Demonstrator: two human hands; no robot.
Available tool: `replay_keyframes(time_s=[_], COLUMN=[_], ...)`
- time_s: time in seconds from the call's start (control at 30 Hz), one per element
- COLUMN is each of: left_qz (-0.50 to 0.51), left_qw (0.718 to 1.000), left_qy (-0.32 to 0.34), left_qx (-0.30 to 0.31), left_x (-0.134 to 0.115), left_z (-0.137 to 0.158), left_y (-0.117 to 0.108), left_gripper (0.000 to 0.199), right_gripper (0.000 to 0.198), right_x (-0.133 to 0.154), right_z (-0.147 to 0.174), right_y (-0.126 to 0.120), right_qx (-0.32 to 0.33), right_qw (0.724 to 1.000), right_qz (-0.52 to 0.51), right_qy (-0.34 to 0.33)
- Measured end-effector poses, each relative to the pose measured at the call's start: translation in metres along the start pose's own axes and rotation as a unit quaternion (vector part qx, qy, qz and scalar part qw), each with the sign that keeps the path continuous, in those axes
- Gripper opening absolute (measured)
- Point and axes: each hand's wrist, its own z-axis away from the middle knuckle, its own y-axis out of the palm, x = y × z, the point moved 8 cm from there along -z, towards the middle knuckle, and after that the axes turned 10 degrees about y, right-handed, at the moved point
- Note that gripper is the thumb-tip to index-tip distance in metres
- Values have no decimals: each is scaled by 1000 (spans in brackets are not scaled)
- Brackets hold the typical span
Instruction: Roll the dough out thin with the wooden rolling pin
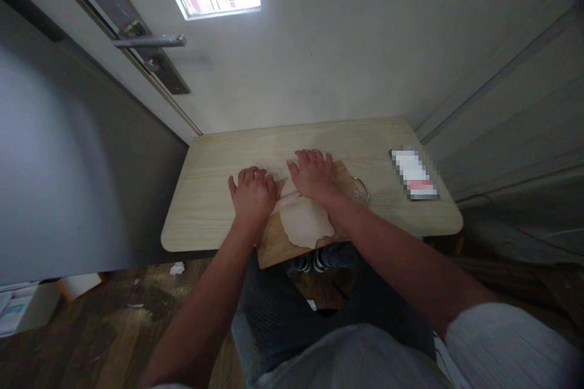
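Observation:
A thin, flattened sheet of dough (306, 225) with an uneven edge lies on a wooden cutting board (276, 242). Across its far part runs a slim rolling pin (288, 197), of which only a short middle stretch shows between my hands. My left hand (253, 196) rests palm down over the pin's left end, fingers apart and pointing forward. Over the right part lies my right hand (314, 175), also palm down, its fingers spread and its thumb stretched toward the left. Both palms hide the pin's ends and some of the board.
The board sits askew on a small pale wooden table (205, 194), its near corner past the front edge. A metal ring handle (362, 188) is at its right end. A phone (414, 173) lies at the right. Behind stands a door with a lever handle (150, 41).

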Motion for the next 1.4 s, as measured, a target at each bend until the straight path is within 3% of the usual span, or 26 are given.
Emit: replay_keyframes(time_s=[0.33,0.7,1.4], left_qz=[19,3,19], left_qw=[999,998,999], left_qy=[17,24,-3], left_qx=[30,61,27], left_x=[-14,-38,-3], left_z=[21,66,19], left_y=[5,2,7], left_gripper=[46,52,46], right_gripper=[49,53,54], right_x=[-9,-24,1], right_z=[32,84,13], right_y=[-11,-18,4], right_qx=[-4,-5,44], right_qw=[1000,999,998], right_qz=[20,36,31], right_qy=[6,-23,-23])
